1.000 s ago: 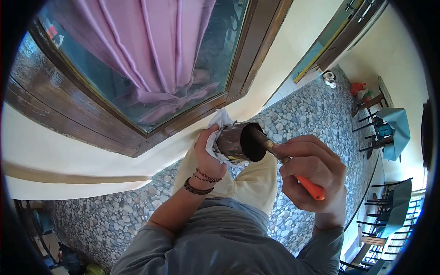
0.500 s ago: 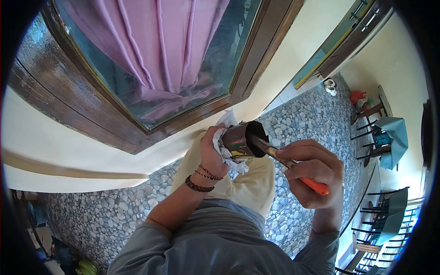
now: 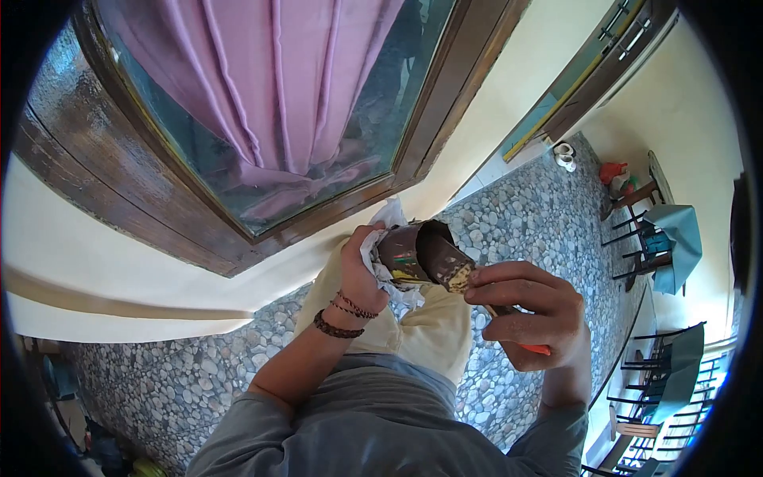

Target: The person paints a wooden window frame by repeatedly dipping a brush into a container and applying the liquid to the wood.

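My left hand [image 3: 360, 269] is closed around a paint-stained brown can [image 3: 399, 251], with crumpled white cloth or paper [image 3: 389, 215] between palm and can. The can lies tilted, its open mouth facing right. In my right hand [image 3: 536, 314] is a paintbrush [image 3: 458, 278], gripped by its handle, whose orange end shows below my fingers. The brush's flat, paint-crusted head rests at the mouth of the can. How far its bristles reach inside is hidden by the rim.
Close ahead is a window with a brown wooden frame [image 3: 330, 208] and a pink curtain [image 3: 270, 95] behind the glass. The floor [image 3: 214, 374] is pebbled. Chairs and green-covered tables [image 3: 674, 230] stand at the right. White footwear [image 3: 564, 157] lies near a doorway.
The paintbrush has turned so its broad head shows at the can's mouth. My right hand has moved slightly down and left, with its fingers nearer the brush head.
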{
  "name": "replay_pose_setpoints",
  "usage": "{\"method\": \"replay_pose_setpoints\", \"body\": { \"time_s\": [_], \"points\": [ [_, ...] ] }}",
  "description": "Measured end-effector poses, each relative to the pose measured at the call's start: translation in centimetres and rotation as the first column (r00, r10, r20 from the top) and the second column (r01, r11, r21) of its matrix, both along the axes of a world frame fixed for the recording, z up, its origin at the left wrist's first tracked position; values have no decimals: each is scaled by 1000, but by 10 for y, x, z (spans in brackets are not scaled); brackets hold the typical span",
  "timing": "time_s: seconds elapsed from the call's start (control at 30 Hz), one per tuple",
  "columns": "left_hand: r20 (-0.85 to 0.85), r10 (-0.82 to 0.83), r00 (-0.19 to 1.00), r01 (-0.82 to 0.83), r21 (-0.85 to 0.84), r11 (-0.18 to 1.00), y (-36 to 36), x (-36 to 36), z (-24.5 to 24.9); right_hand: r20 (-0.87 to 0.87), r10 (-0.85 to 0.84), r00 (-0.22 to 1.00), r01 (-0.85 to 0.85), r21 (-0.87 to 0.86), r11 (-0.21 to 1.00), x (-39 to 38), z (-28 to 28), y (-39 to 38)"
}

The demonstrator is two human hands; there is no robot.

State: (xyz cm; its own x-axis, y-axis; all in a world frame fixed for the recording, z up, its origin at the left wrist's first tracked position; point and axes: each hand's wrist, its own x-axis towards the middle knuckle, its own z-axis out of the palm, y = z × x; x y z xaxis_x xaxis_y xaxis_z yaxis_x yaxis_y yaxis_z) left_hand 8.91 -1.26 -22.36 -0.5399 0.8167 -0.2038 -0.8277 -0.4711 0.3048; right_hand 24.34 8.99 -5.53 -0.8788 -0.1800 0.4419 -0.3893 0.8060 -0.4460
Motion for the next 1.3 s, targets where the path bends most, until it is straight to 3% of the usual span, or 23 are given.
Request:
{"method": "replay_pose_setpoints", "body": {
  "time_s": [0.13, 0.23, 0.4, 0.53, 0.63, 0.73, 0.8, 0.9, 1.03, 1.13, 1.2, 1.3],
  "points": [
    [-18, -62, 998, 63, 89, 994, -2, -1, -2, -8, 67, 998, -66, 22, 998, -3, 2, 4],
    [44, -58, 997, 53, 111, 992, -2, 0, -4, 22, 31, 999, -34, 142, 989, -2, 7, 2],
    [10, -20, 1000, 20, -2, 1000, -4, 0, -4, -15, -23, 1000, 26, 247, 969, -2, 3, -4],
    [-53, 31, 998, -30, 27, 999, -4, 3, -6, -34, -58, 998, 65, 273, 960, -3, -3, -10],
    [-22, 46, 999, -45, 27, 999, -3, 5, -10, -123, -55, 991, 76, 175, 982, -2, -6, -15],
    [-75, 101, 992, -98, 33, 995, -2, 6, -17, -148, -164, 975, 176, 72, 982, 0, -3, -22],
    [46, 91, 995, -94, 60, 994, -1, 5, -18, -141, -248, 959, 240, -67, 968, -1, -4, -26],
    [-26, 130, 991, -128, 59, 990, 0, 5, -21, -150, -288, 946, 275, -102, 956, -1, -12, -27],
    [4, 162, 987, -162, 15, 987, -3, 7, -17, -153, -346, 926, 334, -97, 938, -1, -20, -28],
    [-144, 232, 962, -237, -17, 971, -4, 7, -23, -233, -341, 911, 334, -68, 940, -2, -29, -26],
    [-15, 190, 982, -190, 12, 982, -2, 6, -24, -272, -334, 903, 343, -12, 939, -3, -32, -26],
    [6, 162, 987, -162, 11, 987, -3, 6, -18, -304, -334, 892, 353, 5, 936, -2, -39, -27]
  ]
}}
